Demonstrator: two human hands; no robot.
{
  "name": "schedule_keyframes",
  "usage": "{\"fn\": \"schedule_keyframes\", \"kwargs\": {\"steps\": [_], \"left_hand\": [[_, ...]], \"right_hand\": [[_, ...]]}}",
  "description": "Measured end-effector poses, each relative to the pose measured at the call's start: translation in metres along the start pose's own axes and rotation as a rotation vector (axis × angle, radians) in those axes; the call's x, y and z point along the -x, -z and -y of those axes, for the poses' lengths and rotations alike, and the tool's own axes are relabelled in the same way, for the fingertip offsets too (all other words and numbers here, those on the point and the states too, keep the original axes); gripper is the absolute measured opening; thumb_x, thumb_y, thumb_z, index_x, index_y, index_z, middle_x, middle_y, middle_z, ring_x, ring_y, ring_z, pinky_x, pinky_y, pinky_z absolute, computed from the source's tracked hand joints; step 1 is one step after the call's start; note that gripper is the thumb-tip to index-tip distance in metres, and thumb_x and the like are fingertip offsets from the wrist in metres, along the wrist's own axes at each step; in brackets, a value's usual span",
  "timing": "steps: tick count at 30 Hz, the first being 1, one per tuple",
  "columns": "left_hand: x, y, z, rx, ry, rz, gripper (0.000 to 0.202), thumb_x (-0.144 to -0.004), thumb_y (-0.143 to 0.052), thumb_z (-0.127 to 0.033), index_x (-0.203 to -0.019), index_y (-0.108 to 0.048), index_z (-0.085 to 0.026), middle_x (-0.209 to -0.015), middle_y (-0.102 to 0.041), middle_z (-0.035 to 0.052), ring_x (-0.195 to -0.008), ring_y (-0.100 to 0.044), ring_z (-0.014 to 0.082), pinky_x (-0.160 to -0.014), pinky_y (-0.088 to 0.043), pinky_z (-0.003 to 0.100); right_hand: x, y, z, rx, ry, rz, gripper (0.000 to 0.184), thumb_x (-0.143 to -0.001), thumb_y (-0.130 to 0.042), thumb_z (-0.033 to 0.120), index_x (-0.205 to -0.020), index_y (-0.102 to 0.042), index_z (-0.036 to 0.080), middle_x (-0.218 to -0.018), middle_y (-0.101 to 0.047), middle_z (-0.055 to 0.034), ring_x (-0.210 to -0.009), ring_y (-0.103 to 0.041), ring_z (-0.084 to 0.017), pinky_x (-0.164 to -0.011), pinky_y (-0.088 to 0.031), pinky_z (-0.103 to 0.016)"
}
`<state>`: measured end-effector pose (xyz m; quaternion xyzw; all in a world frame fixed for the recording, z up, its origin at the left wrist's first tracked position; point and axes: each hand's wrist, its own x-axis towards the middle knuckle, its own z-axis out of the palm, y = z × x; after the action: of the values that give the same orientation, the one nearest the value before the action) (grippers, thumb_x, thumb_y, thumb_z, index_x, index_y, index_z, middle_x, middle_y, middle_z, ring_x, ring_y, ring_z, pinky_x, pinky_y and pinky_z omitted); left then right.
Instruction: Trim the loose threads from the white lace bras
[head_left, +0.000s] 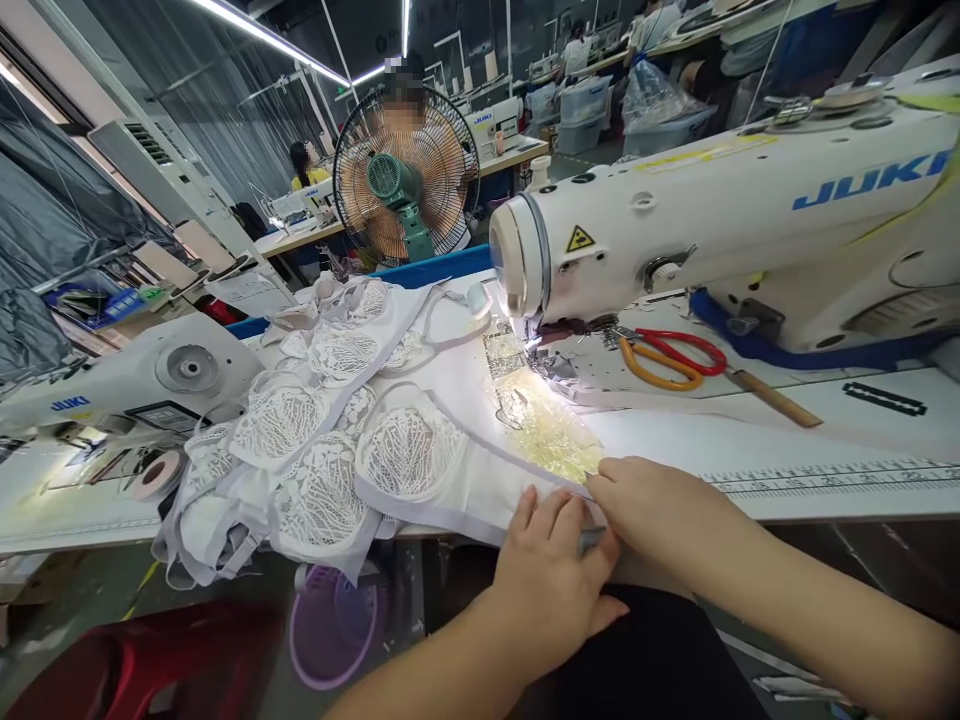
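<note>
Both hands meet at the front edge of the sewing table, on the near end of a white lace garment piece [420, 450]. My left hand [551, 575] lies on the fabric's white edge band with its fingers together, pinching the cloth. My right hand [660, 510] presses down on the same edge beside it, fingers curled over the fabric. A small grey object shows between the two hands; I cannot make out what it is. The strip of lace [540, 420] runs from my hands up to the needle of the white sewing machine [720, 210], lit by its lamp.
A heap of white lace pieces [300, 440] hangs over the table's left edge. Scissors with red and orange handles [667, 355] lie by the machine base. A fan [405, 175] stands behind. A second sewing machine [127, 385] is on the left, a purple basket [330, 625] below. Other people work far back.
</note>
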<state>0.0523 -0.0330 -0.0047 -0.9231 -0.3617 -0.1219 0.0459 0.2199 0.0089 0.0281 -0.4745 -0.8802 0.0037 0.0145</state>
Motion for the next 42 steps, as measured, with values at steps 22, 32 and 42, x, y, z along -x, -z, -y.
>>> {"fn": "schedule_keyframes", "kwargs": {"steps": [22,32,42], "left_hand": [[-0.001,0.003,-0.004,-0.019,0.021,0.021,0.069,-0.079,-0.054,-0.055,-0.134,-0.038,-0.017,-0.137,-0.042,0.0104,-0.123,-0.037,0.0285,-0.104,-0.027,0.054],[-0.003,0.004,-0.004,-0.097,-0.012,0.078,0.061,-0.087,-0.039,-0.055,-0.134,-0.039,-0.016,-0.143,-0.037,0.0037,-0.124,-0.036,0.0289,-0.102,-0.03,0.055],[-0.002,0.003,-0.005,-0.166,-0.019,0.054,0.056,-0.089,-0.037,-0.05,-0.135,-0.039,-0.016,-0.145,-0.034,0.0027,-0.126,-0.036,0.0275,-0.102,-0.031,0.053]], "right_hand": [[0.01,0.007,-0.016,-0.186,-0.124,-0.068,0.017,-0.082,-0.043,0.019,-0.066,-0.051,0.021,-0.065,-0.057,-0.0008,-0.056,-0.056,-0.013,-0.047,-0.037,-0.021],[0.009,-0.008,-0.012,-0.14,-0.154,-0.11,0.02,-0.079,-0.041,0.016,-0.062,-0.052,0.019,-0.066,-0.057,-0.0039,-0.063,-0.054,-0.018,-0.053,-0.035,-0.027],[-0.004,-0.008,-0.021,-0.195,-0.271,-0.161,0.019,-0.079,-0.036,0.015,-0.067,-0.05,0.019,-0.071,-0.058,-0.0061,-0.065,-0.056,-0.019,-0.054,-0.037,-0.028]]}}
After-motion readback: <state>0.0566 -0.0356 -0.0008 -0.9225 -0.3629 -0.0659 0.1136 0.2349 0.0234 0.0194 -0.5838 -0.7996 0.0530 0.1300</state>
